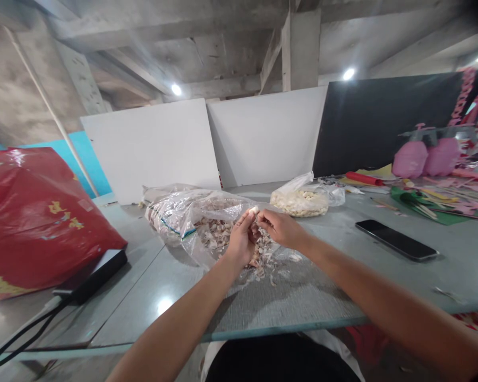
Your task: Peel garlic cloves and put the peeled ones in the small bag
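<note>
Over the table, my left hand pinches a pale peeled-looking garlic clove between thumb and fingertips. My right hand is closed too, its thumb and forefinger pinched against the right side of the same clove. Below both hands lie loose garlic skins, spread on the tabletop. Just left of them, a large clear plastic bag lies on its side with its mouth open, holding unpeeled garlic cloves. Behind my right hand stands a smaller clear bag of pale peeled cloves.
A black phone lies to the right on the grey table. At left are a big red bag and a black power bank with a cable. Pink spray bottles and craft scraps fill the far right. White boards lean behind.
</note>
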The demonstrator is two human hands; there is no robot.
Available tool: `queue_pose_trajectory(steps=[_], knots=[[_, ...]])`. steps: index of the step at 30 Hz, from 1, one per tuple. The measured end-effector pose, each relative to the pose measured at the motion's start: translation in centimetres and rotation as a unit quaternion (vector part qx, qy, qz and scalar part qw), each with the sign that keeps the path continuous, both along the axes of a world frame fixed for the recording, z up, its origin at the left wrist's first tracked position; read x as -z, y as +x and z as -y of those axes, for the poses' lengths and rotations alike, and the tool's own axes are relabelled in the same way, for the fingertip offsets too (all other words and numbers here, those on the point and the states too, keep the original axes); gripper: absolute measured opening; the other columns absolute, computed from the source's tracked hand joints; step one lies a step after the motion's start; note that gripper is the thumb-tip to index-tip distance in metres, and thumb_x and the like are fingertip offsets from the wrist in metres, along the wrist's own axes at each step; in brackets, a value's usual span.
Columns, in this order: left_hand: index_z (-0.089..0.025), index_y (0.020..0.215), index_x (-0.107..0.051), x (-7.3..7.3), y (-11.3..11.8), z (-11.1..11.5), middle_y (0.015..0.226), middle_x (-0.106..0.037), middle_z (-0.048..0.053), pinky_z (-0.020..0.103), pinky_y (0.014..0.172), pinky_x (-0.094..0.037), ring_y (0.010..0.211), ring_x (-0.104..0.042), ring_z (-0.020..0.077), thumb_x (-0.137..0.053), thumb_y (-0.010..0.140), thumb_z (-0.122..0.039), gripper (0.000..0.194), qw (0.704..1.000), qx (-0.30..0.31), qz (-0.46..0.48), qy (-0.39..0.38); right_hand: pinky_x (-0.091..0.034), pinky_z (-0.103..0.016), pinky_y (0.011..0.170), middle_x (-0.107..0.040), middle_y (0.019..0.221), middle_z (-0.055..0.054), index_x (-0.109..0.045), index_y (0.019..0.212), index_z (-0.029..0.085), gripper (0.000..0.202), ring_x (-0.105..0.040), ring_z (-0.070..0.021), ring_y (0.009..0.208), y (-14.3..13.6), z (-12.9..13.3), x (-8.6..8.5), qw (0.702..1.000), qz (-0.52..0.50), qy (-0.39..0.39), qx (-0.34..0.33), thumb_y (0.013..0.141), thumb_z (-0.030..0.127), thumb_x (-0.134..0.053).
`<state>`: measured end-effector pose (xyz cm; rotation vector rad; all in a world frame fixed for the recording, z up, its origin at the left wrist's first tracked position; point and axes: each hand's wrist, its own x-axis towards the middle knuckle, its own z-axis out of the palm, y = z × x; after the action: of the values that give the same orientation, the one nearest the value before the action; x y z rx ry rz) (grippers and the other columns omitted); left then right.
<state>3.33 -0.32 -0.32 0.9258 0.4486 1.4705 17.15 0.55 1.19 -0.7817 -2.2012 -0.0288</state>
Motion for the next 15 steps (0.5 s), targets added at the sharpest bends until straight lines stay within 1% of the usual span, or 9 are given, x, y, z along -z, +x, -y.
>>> queue_pose_trajectory(steps=[5,9,11,12,15], knots=[[-0.015,0.081,-0.059,0.0,0.2,0.1,0.057,-0.048,-0.005,0.014,0.042,-0.032,0.045,-0.041,0.0019,-0.071,0.064,-0.033,0.027,1.0,0.0,0.002,-0.005,-0.031,-0.022,0.058,-0.056,0.073,0.001,-0.047,0.086,0.021,0.007,-0.046,-0.0118,0.06,-0.2,-0.3,0.3,1.0,-0.001,-0.013,-0.01,0.086,0.024,-0.04],[-0.015,0.084,-0.061,-0.7,-0.6,-0.1,0.056,-0.051,-0.004,0.016,0.039,-0.032,0.042,-0.04,0.0024,-0.068,0.067,-0.037,0.028,1.0,-0.009,0.002,-0.022,-0.03,-0.022,0.057,-0.057,0.073,0.0,-0.049,0.085,0.021,0.008,-0.047,-0.0115,0.06,-0.3,0.1,0.5,0.999,0.039,-0.003,-0.022,0.085,0.024,-0.042],[-0.018,0.087,-0.061,-1.2,-1.4,-0.3,0.059,-0.055,-0.005,0.015,0.037,-0.03,0.038,-0.033,0.0004,-0.068,0.068,-0.035,0.026,0.998,-0.028,0.03,-0.037,-0.03,-0.021,0.058,-0.058,0.072,0.0,-0.051,0.084,0.021,0.007,-0.048,-0.0112,0.061,-0.3,0.4,0.4,0.998,0.064,0.006,-0.028,0.085,0.023,-0.044],[-0.019,0.089,-0.06,-1.3,-1.8,-0.4,0.062,-0.056,-0.005,0.014,0.037,-0.031,0.038,-0.032,-0.0001,-0.067,0.069,-0.033,0.026,0.998,-0.021,0.051,-0.028,-0.03,-0.021,0.058,-0.058,0.072,0.001,-0.051,0.084,0.021,0.006,-0.048,-0.0109,0.061,-0.2,0.5,0.4,0.997,0.064,0.007,-0.029,0.084,0.023,-0.045],[-0.018,0.087,-0.06,-1.5,-2.4,-0.6,0.07,-0.06,-0.005,0.014,0.038,-0.032,0.039,-0.031,-0.0009,-0.068,0.069,-0.032,0.024,0.995,-0.007,0.093,-0.023,-0.03,-0.02,0.056,-0.058,0.071,0.002,-0.052,0.083,0.02,0.007,-0.046,-0.009,0.057,0.2,0.6,0.0,1.0,0.023,0.002,-0.016,0.084,0.026,-0.047]])
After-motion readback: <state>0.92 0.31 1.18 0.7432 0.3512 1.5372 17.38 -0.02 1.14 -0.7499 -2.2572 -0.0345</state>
